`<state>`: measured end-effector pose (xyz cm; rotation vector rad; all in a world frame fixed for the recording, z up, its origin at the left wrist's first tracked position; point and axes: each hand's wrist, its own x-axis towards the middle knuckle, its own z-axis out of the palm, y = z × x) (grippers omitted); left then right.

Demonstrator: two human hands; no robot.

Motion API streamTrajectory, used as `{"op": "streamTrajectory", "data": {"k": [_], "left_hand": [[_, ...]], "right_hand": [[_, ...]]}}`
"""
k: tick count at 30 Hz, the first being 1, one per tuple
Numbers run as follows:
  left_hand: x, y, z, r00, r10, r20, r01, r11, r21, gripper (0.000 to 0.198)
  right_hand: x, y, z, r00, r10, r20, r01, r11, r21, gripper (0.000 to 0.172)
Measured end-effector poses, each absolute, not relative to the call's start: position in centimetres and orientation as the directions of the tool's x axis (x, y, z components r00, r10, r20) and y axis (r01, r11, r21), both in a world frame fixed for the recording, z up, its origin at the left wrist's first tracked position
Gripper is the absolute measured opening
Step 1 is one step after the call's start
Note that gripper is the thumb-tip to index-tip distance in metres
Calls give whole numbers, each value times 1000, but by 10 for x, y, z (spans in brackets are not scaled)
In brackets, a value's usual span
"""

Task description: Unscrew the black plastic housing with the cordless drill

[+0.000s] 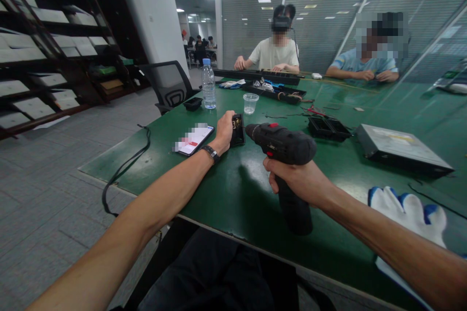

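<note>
My right hand (297, 182) is wrapped round the grip of a black cordless screwdriver (282, 146), whose nose points left. Just off that nose stands a small black box-like part (238, 129), held upright on the green table (226, 189) by my left hand (224, 131), fingers closed on it. A black band sits on my left wrist. A phone (195, 139) with a lit screen lies just left of my left hand.
A water bottle (208, 83), plastic cup (250, 103), black trays (327, 128) and a flat grey device (399, 148) lie further off. White-and-blue gloves (408, 214) rest at right. Two people sit at the far side. A cable (124, 167) hangs off the left edge.
</note>
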<state>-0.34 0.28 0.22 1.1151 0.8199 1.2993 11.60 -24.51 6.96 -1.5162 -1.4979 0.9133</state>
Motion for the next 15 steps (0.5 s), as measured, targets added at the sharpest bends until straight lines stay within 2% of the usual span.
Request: {"op": "streamTrajectory", "data": {"k": [6, 15], "left_hand": [[-2, 7, 0, 119, 986, 114, -327, -69, 943, 29], [-2, 5, 1, 125, 986, 106, -331, -59, 942, 29]], "right_hand": [[116, -245, 69, 49, 998, 31, 395, 10, -919, 29], [114, -246, 71, 47, 998, 37, 404, 15, -915, 31]]}}
